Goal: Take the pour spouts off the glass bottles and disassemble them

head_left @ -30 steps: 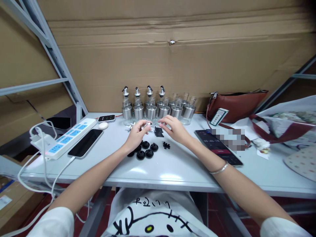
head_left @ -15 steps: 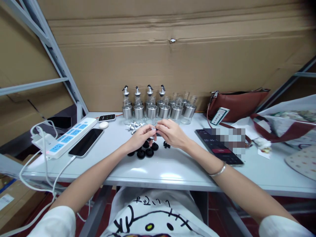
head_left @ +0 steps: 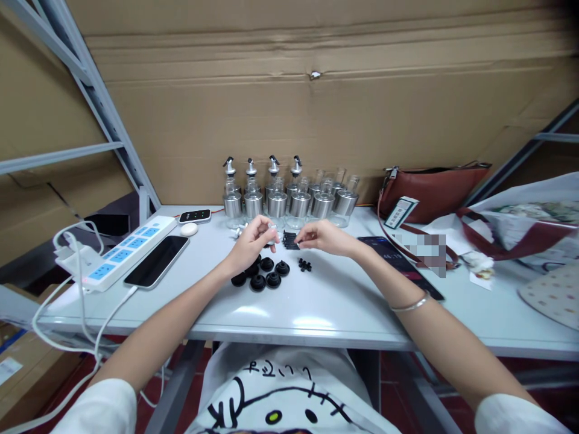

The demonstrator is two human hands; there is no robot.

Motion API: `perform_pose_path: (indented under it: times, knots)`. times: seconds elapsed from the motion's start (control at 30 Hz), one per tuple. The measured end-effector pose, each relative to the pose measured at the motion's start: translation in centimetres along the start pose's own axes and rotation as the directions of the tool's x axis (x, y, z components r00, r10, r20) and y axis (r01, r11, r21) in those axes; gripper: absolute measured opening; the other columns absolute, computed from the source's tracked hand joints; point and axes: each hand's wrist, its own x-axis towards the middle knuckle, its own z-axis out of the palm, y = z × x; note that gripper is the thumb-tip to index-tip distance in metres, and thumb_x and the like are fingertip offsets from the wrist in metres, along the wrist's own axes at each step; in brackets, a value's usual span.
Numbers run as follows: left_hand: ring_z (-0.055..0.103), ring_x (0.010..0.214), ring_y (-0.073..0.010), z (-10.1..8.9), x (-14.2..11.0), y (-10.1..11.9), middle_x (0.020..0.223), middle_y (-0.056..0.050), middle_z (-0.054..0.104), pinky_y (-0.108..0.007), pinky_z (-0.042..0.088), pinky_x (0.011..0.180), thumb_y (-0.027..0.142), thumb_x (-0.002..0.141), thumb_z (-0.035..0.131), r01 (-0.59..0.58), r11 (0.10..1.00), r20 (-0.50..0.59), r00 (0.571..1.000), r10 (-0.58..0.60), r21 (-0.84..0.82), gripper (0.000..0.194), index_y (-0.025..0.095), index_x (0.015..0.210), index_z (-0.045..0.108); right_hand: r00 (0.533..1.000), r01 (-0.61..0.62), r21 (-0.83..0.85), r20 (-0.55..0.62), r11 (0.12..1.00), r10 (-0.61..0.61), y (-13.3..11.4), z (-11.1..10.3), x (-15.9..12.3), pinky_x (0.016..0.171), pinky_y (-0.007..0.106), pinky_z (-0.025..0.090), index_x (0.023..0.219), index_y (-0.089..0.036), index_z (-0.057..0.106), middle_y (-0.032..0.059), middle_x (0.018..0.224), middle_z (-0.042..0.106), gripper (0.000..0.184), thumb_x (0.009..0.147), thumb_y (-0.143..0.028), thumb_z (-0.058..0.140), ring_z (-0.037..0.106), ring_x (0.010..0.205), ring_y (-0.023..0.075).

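My left hand (head_left: 254,242) is closed around a small silver spout piece (head_left: 273,227), mostly hidden by the fingers. My right hand (head_left: 324,237) reaches down with its fingertips drawn together at the ends of several slim black pieces (head_left: 289,239). Whether one of them is between those fingers is hidden. More silver spout pieces (head_left: 237,230) lie behind my left hand. Round black stoppers (head_left: 273,279) are grouped in front of it. Small black parts (head_left: 304,264) form a little pile below my right hand.
Glass bottles with steel sleeves (head_left: 300,205) stand in rows at the back, several with pourers (head_left: 274,164) on. To the left are a power strip (head_left: 122,250), a phone (head_left: 157,261) and a white round case (head_left: 189,229). A large phone (head_left: 407,271) and a brown bag (head_left: 434,193) are on the right.
My hands were together over the stoppers and have come apart. The right hand has moved to the slim black pieces; the left has shifted slightly left, with the silver spout piece showing.
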Motion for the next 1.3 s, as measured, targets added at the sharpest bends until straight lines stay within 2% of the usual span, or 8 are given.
perform_pose_path:
  times: [0.1,0.2,0.33,0.53,0.67,0.8,0.97,1.3]
  knots:
    - [0.057,0.057,-0.0088,0.0,-0.1,0.0,0.071,0.002,0.059,-0.024,0.045,0.06,0.04,0.082,0.057,-0.006,1.0,-0.002,1.0,0.006,-0.001,0.027,0.017,0.084,0.044,0.985,-0.097,-0.031,0.142,0.995,0.101,0.3,-0.2,-0.1,0.052,0.022,0.035,0.067,-0.015,0.063,-0.0019,0.056,0.057,0.017,0.07,-0.032,0.066,0.047,0.052,0.01]
    - [0.057,0.057,-0.0088,-0.1,-0.1,0.0,0.071,0.002,0.059,-0.024,0.045,0.06,0.04,0.082,0.057,-0.011,1.0,0.001,1.0,0.011,-0.006,0.027,0.017,0.084,0.044,0.982,-0.107,-0.09,0.144,0.99,0.12,0.5,-0.3,-0.2,0.051,0.022,0.031,0.065,-0.015,0.064,-0.0018,0.055,0.054,0.027,0.072,-0.041,0.063,0.043,0.052,0.0097]
    - [0.057,0.057,-0.0087,-0.1,-0.1,-0.1,0.071,0.002,0.059,-0.024,0.045,0.061,0.04,0.083,0.058,-0.008,1.0,0.005,1.0,0.008,0.001,0.027,0.017,0.085,0.044,0.98,-0.058,-0.144,0.178,0.988,0.084,1.0,-0.4,-0.1,0.058,0.024,0.033,0.068,-0.015,0.068,0.0019,0.066,0.059,0.036,0.07,-0.05,0.062,0.045,0.06,0.0118]
    - [0.057,0.057,-0.0083,-0.1,-0.1,-0.1,0.071,0.002,0.06,-0.024,0.044,0.06,0.043,0.082,0.058,-0.002,1.0,0.01,1.0,0.002,0.013,0.03,0.017,0.084,0.044,0.959,-0.116,-0.172,0.238,0.978,0.156,0.8,-0.2,-0.3,0.055,0.024,0.032,0.065,-0.014,0.061,0.0002,0.058,0.053,0.035,0.077,-0.045,0.051,0.041,0.055,0.0102]
    - [0.057,0.057,-0.0083,-0.1,-0.1,0.0,0.071,0.002,0.059,-0.024,0.044,0.06,0.043,0.082,0.058,0.001,1.0,0.017,1.0,-0.002,0.026,0.03,0.016,0.085,0.044,0.922,-0.19,-0.127,0.317,0.974,0.221,0.3,0.2,-0.4,0.05,0.022,0.033,0.07,-0.016,0.057,0.0009,0.061,0.057,0.028,0.079,-0.042,0.052,0.043,0.048,0.0088]
    - [0.056,0.056,-0.008,-0.1,-0.1,0.1,0.071,0.003,0.059,-0.024,0.044,0.06,0.044,0.082,0.058,0.002,1.0,0.026,1.0,-0.003,0.027,0.031,0.016,0.085,0.044,0.913,-0.246,-0.103,0.31,0.964,0.266,0.2,0.6,-0.4,0.048,0.023,0.036,0.082,-0.016,0.054,0.0017,0.064,0.061,0.022,0.079,-0.038,0.054,0.046,0.047,0.01]
    - [0.056,0.056,-0.0082,-0.1,-0.1,0.0,0.071,0.002,0.059,-0.024,0.044,0.06,0.044,0.082,0.058,0.004,0.999,0.032,0.999,-0.005,0.032,0.031,0.016,0.085,0.044,0.928,-0.189,-0.128,0.301,0.974,0.22,0.3,0.5,-0.3,0.054,0.025,0.038,0.067,-0.016,0.055,0.0033,0.064,0.061,0.026,0.081,-0.037,0.049,0.049,0.053,0.0114]
    - [0.056,0.056,-0.0081,0.0,-0.2,0.0,0.07,0.003,0.059,-0.024,0.044,0.06,0.044,0.081,0.058,0.019,0.999,0.048,0.999,-0.021,0.036,0.031,0.016,0.085,0.044,0.905,-0.266,0.003,0.346,0.964,0.249,-0.4,0.2,-0.5,0.056,0.026,0.044,0.069,-0.013,0.058,0.0076,0.068,0.065,0.032,0.083,-0.04,0.047,0.06,0.055,0.0151]
